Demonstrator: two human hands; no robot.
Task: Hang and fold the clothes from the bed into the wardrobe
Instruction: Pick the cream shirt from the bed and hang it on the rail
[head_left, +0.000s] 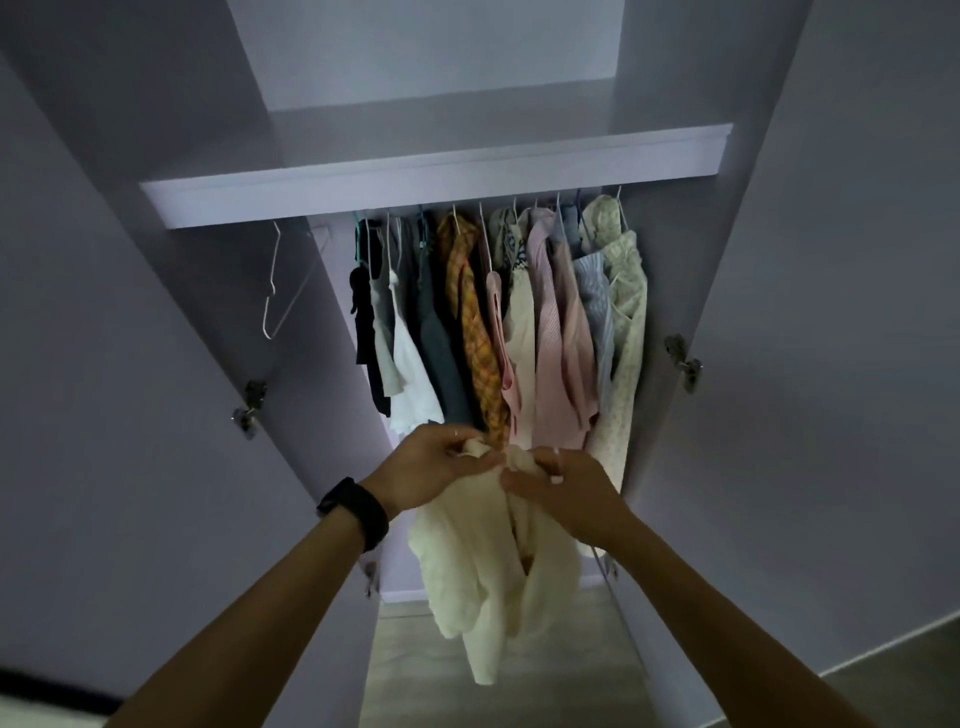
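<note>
- While both hands bunch its top edge, the cream garment (498, 587) hangs in the air just in front of the open wardrobe (831, 312), level with the hems of the hung clothes (519, 322).
- The left hand (436, 462) and right hand (558, 486) nearly touch, fingers (462, 441) curled round gathered fabric.
- Its long axis runs vertically: the gathered top is up at the hands and the loose hem points at the floor.
- Whether a hanger already sits inside it cannot be told; an empty wire hanger (283, 291) hangs at the left, under the shelf (415, 176).
- To do this well, I would part the hands along the top to find both shoulders and keep the neck uppermost, so the garment hangs square rather than twisted.
</note>
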